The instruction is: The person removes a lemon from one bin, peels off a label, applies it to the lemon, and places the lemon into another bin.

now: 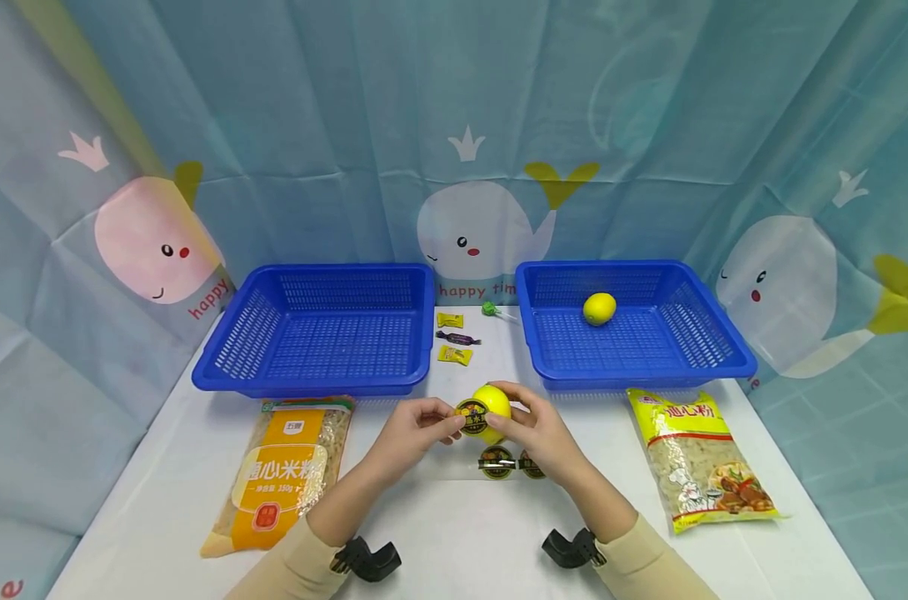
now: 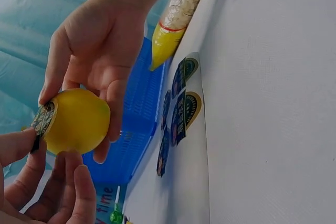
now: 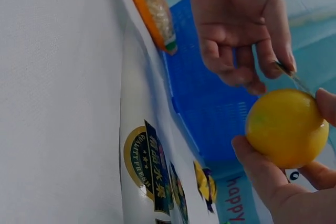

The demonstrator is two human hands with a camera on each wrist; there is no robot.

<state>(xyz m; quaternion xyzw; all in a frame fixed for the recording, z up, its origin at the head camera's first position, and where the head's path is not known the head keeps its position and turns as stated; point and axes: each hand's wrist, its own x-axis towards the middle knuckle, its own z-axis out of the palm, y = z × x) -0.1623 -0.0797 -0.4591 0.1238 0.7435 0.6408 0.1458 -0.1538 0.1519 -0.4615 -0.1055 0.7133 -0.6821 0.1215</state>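
Observation:
Between my hands, above the table, is a yellow lemon, which my right hand grips with thumb and fingers curled round it. My left hand pinches the edge of a round black-and-gold sticker between thumb and forefinger. The sticker lies against the lemon's left side, and the right thumb touches its near edge in the left wrist view. How much of it is stuck down I cannot tell. Below the hands lies a sticker sheet with several more labels, partly hidden by the right hand.
A blue basket stands at back left. The right blue basket holds another lemon. Wrapped candies and a green lollipop lie between them. An orange pasta bag lies left, a yellow one right.

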